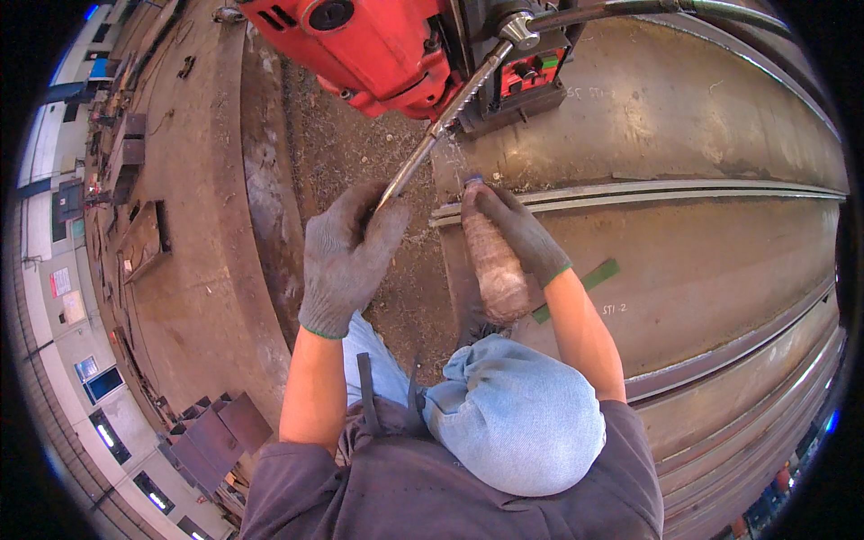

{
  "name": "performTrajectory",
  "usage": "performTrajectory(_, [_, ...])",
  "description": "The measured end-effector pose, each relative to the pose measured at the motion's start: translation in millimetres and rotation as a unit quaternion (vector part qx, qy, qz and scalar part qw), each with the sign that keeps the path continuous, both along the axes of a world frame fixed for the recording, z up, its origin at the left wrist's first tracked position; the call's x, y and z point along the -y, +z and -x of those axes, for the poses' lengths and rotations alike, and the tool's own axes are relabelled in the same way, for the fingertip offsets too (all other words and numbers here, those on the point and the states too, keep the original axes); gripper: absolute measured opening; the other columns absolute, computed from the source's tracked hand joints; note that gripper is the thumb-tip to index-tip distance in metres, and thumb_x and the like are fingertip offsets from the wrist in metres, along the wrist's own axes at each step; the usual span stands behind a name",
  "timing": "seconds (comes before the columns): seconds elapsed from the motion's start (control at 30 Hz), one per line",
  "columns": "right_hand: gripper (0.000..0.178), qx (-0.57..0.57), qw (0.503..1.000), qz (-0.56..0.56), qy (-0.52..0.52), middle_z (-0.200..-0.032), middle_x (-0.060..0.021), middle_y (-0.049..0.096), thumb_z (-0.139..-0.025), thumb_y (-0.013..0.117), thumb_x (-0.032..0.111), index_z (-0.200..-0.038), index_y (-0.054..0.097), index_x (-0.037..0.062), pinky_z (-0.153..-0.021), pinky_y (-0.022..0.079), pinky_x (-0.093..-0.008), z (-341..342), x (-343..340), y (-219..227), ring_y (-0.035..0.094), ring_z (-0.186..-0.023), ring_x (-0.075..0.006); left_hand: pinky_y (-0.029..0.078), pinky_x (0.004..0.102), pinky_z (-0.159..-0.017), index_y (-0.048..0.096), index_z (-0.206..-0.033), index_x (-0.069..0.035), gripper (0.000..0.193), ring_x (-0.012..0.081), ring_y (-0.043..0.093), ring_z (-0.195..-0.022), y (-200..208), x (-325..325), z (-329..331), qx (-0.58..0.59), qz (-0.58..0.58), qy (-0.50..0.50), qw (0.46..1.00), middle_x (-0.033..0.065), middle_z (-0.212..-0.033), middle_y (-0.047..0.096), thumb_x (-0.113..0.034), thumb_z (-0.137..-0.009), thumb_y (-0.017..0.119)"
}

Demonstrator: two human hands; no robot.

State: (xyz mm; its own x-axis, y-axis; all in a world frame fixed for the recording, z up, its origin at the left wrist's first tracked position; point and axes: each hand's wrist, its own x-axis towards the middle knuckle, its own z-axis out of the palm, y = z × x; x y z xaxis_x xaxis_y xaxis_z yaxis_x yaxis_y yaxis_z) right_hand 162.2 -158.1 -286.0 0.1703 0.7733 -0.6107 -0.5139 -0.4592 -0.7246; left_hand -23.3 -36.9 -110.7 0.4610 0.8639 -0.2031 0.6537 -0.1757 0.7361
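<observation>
Bottle (496,256) (probably) — in right hand (524,232)

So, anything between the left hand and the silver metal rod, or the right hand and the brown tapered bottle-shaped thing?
Nothing visible beyond grey knit gloves. The left hand is closed around the near end of the silver metal rod; the right hand grips the narrow end of the brown tapered bottle-shaped thing.

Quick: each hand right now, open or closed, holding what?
Left hand: closed around the end of a slim silver metal rod.
Right hand: closed on the narrow top of a brown, bottle-shaped object.
</observation>
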Motion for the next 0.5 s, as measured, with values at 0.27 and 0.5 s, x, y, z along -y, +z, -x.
performTrajectory(0.27, [0.097, 0.325, 0.943, -0.059, -0.031, -0.143, -0.0209, 0.054, -0.077, 0.086, 0.034, -0.153, 0.036, 0.0004, -0.109, 0.044, -0.0393, -5, 26, 15, 0.053, -0.133, -0.0302, 0.054, 0.0364, -0.072, 0.070, -0.111, 0.000, 0.038, 0.0249, 0.072, -0.078, 2, 0, 1, -0.002, -0.019, -0.001, 1.000, 0.0193, -0.086, 0.072, -0.032, -0.090, 0.070])
performTrajectory(0.5, [0.101, 0.457, 0.855, -0.068, -0.238, -0.139, -0.0195, 0.056, -0.071, 0.091, 0.026, -0.151, 0.036, 0.0003, -0.107, 0.046, -0.0411, -37, 52, 11, 0.055, -0.129, -0.0274, 0.054, 0.0384, -0.072, 0.069, -0.108, 0.001, 0.039, 0.0315, 0.072, -0.078, 1, -1, 1, -0.017, -0.003, -0.001, 1.000, 0.0222, -0.085, 0.070, -0.034, -0.090, 0.069])
